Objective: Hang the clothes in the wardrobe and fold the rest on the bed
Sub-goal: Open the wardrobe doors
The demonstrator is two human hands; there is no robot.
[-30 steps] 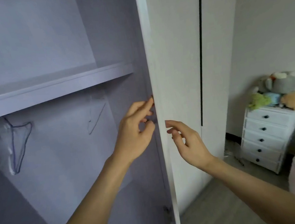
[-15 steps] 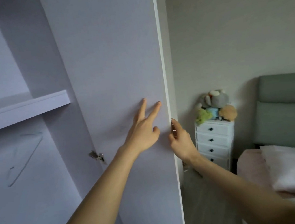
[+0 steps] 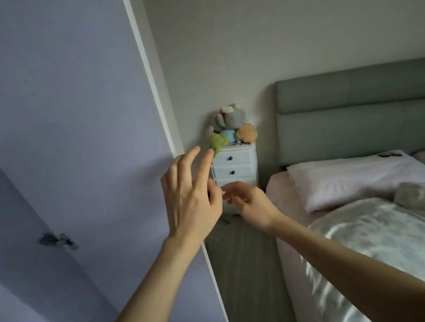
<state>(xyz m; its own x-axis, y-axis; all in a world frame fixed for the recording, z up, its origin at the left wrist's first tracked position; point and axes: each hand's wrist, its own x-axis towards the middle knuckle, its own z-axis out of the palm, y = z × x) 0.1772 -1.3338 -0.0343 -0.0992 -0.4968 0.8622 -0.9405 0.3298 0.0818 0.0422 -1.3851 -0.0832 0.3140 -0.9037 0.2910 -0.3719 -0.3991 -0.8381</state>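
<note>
Reaching out in front of us, our left hand has its fingers spread and straight, holding nothing, and our right hand hangs just beside it with fingers loosely relaxed, likewise empty. To the left of the left hand stands the wardrobe door, a flat, smooth, matte lilac panel with a pale square edge; we judge it stands open so that clothes can go inside, and both hands hover free of it at its edge. Lower on the panel, left of our wrist, a small metal hinge sits bolted on. To the right of the right hand lies the bed, where a glossy, crumpled pale quilt and a soft pink pillow rest; a dull grey bundle on the quilt may be clothing to fold, though we cannot tell. Beyond our fingertips a white chest of drawers with dark knobs carries rounded plush toys, and a padded grey-green headboard backs the bed.
</note>
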